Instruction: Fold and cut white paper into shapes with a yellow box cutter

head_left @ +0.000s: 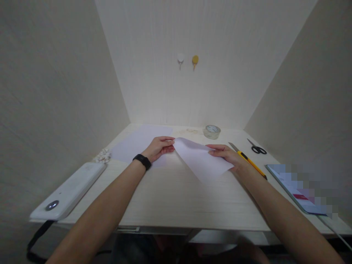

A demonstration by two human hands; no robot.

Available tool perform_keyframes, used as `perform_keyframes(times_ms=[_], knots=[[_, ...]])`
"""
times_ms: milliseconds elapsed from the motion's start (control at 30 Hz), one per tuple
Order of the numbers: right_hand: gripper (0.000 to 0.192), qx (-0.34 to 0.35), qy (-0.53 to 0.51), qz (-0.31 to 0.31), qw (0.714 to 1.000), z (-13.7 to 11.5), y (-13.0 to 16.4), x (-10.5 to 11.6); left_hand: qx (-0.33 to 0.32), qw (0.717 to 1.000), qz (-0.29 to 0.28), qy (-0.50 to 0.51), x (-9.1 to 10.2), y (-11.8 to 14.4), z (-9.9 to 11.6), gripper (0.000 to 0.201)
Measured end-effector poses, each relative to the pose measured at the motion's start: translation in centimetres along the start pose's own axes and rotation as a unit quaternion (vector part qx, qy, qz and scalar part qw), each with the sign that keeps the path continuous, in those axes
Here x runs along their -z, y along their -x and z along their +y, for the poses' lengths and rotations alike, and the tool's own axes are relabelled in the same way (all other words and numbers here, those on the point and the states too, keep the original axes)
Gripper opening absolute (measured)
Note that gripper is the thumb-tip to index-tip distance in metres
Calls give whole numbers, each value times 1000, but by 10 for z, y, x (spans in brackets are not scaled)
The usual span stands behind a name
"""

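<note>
A white sheet of paper (196, 157) is held between my two hands, a little above the table, its near corner hanging toward me. My left hand (162, 146) pinches the sheet's left corner between thumb and fingers; a black band circles that wrist. Along the right edge, my right hand (224, 154) grips the paper with the thumb on top and fingers partly hidden. Under and beyond my left hand lie other pale sheets of paper (137, 141), flat on the table. Just right of my right hand rests a yellow utility knife (251, 161) with its blade out.
A roll of clear tape (211, 132) stands near the back wall. Black-handled scissors (257, 148) and a tablet (294, 189) lie at the right. At the left are a white box-shaped device (68, 190) and a small white bundle (103, 156). Two hooks (195, 59) hang on the wall.
</note>
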State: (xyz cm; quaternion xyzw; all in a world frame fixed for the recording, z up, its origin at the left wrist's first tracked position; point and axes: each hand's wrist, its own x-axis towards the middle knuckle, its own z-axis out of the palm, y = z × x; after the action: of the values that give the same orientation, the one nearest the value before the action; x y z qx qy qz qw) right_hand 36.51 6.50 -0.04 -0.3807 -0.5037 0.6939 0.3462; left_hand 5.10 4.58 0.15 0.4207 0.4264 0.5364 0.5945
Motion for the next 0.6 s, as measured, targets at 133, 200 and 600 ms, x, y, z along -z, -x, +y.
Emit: perform_keyframes(times_ms=[133,200,600], knots=[[44,9,-19,27,999,-3,2,-8,-27,999,-2,17,-5,3,2,35],[45,18,-22,29,999,-4,4,-12,-34,999,0,14,-9,5,2,36],[46,4,2,-50,999,3,4,-14,-30,997,71,13,-10,1,-2,18]])
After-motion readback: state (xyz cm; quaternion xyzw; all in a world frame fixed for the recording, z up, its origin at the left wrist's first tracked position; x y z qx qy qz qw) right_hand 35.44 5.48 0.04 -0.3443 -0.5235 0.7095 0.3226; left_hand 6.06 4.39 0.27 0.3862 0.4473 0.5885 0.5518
